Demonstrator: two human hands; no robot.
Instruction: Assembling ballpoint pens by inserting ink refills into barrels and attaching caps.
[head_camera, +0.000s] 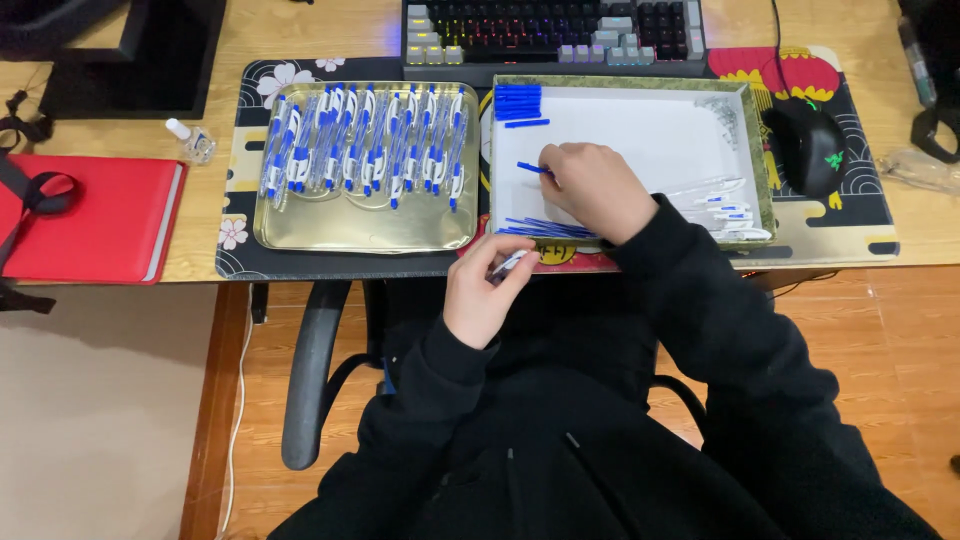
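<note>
Two hands divide the work: your right hand (592, 188) pinches a blue refill (533, 168) over the white box (640, 130), where more refills lie sorted, while your left hand (480, 295) grips a pen barrel (508, 264) at the tabletop (200, 230) edge. Finished pens (365, 145) line the gold tray (360, 232) alongside.

My left hand (480, 295) low, near body, fingers curled shut, knuckles up, wrist bent inward. My right hand (595, 190) reached further forward, fingers pinched together, back of hand up. Both forearms in black sleeves, right arm angled in from right, elbow out.
</note>
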